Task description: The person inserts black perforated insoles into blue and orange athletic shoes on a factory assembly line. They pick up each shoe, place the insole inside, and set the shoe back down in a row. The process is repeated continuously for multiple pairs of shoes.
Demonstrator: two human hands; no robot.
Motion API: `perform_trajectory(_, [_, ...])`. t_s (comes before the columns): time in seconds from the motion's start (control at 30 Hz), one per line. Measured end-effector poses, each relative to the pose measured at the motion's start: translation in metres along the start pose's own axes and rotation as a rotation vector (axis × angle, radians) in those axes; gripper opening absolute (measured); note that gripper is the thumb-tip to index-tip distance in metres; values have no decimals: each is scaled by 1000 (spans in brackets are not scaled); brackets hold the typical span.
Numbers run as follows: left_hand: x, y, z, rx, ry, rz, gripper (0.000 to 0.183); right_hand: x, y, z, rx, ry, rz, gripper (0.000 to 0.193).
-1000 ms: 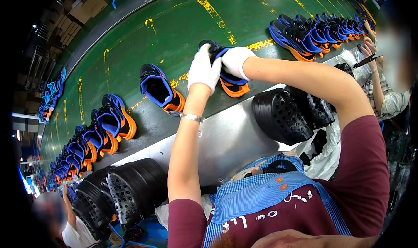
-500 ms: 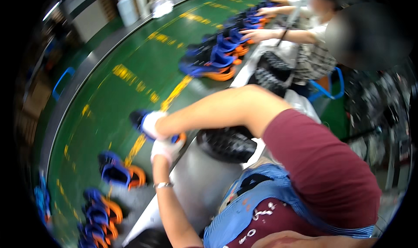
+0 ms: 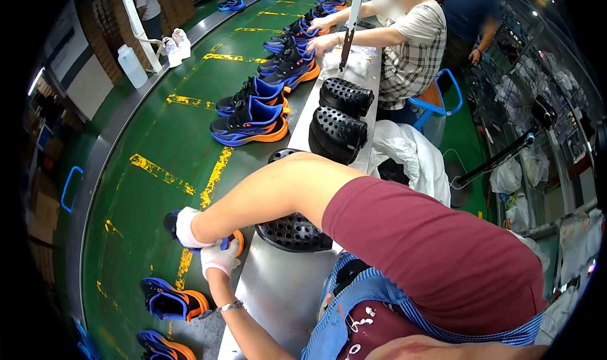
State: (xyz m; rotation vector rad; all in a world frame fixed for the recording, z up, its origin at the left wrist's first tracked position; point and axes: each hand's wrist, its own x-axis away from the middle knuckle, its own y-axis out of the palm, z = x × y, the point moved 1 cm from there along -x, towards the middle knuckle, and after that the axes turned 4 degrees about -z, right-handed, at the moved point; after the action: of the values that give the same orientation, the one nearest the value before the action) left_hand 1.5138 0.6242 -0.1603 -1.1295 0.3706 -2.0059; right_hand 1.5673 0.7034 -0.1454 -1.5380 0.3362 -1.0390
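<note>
Both my hands, in white gloves, are on one sneaker on the green belt point(image 3: 152, 224). The dark toe of this sneaker point(image 3: 171, 223) sticks out past my right hand point(image 3: 188, 228), and its orange heel point(image 3: 238, 242) shows beside my left hand point(image 3: 220, 259). My right arm reaches across from the right, and that hand's fingers are hidden behind the wrist and the shoe. With its fingers bent, my left hand grips the heel side. Nearer to me stands another black, blue and orange sneaker point(image 3: 171, 300), with one more point(image 3: 163, 347) at the lower edge.
Ahead, a row of sneakers point(image 3: 250, 123) lines the belt. Black perforated, rounded pieces point(image 3: 338, 135) rest on the metal ledge point(image 3: 278, 278), one partly under my right forearm. A co-worker in a plaid apron point(image 3: 408, 75) handles shoes farther up. A blue-framed stool point(image 3: 436, 101) stands there.
The view has shifted and become sharper. My hands stay on the same sneaker and appear lower and farther left. More of the perforated pieces and the far row show.
</note>
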Motion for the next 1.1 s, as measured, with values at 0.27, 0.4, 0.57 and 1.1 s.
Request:
perform_trajectory(0.27, [-18,6,-9,-29,22,-22,31,-14,15,13,-177,-47,76,18])
perform_trajectory(0.4, [-16,7,-4,-48,-4,-10,34,-13,13,12,-236,-87,80,23])
perform_trajectory(0.57, [-28,16,-13,-249,135,104,39,0,7,18,-353,64,149,32])
perform_trajectory(1.1, [73,-11,-79,-736,-202,685,35,230,-15,135,-149,35,297,31])
